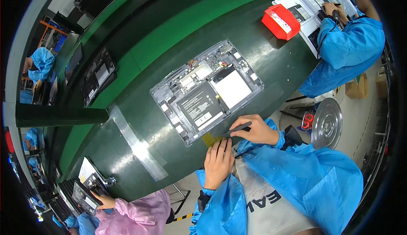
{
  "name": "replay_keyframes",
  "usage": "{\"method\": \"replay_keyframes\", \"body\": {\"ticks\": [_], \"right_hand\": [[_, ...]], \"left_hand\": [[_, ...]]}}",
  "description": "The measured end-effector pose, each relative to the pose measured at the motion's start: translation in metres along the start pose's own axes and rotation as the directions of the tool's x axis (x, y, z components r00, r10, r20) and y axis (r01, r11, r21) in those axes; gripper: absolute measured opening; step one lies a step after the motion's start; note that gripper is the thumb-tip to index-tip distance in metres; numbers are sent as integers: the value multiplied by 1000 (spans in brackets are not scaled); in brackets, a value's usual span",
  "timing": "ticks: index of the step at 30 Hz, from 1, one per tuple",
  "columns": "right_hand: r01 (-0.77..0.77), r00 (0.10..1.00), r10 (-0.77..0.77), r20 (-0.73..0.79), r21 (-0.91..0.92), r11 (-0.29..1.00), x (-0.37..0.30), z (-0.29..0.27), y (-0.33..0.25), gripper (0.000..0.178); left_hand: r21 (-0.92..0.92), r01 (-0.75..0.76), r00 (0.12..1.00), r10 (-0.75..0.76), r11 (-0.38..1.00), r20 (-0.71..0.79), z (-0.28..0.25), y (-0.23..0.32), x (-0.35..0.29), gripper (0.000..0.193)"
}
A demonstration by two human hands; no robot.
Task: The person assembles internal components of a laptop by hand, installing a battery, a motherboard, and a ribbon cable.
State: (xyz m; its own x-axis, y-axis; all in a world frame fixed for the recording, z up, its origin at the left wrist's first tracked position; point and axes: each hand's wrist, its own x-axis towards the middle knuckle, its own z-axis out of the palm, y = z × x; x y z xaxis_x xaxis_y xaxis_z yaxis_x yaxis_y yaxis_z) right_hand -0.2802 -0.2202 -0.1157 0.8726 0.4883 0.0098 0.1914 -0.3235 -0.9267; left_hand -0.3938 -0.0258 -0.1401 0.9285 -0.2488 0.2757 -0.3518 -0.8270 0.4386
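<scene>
An opened laptop base (250, 80) lies on the green table, its inside facing up with a black battery (201, 107) and a white rectangle beside it. At the table's near edge, my left hand (218, 163) rests with its fingers stretched out and touching a patch of yellow translucent tape (209, 139). My right hand (256, 130) is closed around a slim black hand tool (241, 127), whose exact kind I cannot make out. The tool points left, just above my left fingertips, near the laptop's front edge.
A red bin (281, 22) stands on the table at the far right, near a co-worker's blue sleeve (347, 44). Clear tape (137, 144) crosses the table at left. A pink-sleeved co-worker (131, 214) handles another device at lower left. A round metal stool (327, 124) stands at right.
</scene>
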Motion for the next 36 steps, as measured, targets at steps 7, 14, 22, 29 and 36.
{"method": "replay_keyframes", "body": {"ticks": [7, 14, 22, 29, 36], "right_hand": [[41, 998, -40, 48, -14, 999, -3, 10, -5, 17], [50, 998, -50, 23, -5, 999, -4, 12, -4, 14], [44, 998, -43, -34, 23, 999, -5, 20, -2, 13], [147, 984, -156, -91, -96, 984, -10, 29, -4, 13], [361, 928, -372, -17, -201, 910, -8, 15, -24, 18]], "left_hand": [[-15, -7, 1000, 7, 1000, 4, 5, -2, -4, 47], [-33, 0, 1000, 0, 999, 11, 4, -2, -1, 46], [-62, 4, 1000, -2, 998, 21, 4, -4, 4, 43], [-104, 29, 1000, -30, 994, -1, -1, -2, 7, 32], [-120, 49, 999, -50, 991, 2, 0, -4, 5, 32]]}}
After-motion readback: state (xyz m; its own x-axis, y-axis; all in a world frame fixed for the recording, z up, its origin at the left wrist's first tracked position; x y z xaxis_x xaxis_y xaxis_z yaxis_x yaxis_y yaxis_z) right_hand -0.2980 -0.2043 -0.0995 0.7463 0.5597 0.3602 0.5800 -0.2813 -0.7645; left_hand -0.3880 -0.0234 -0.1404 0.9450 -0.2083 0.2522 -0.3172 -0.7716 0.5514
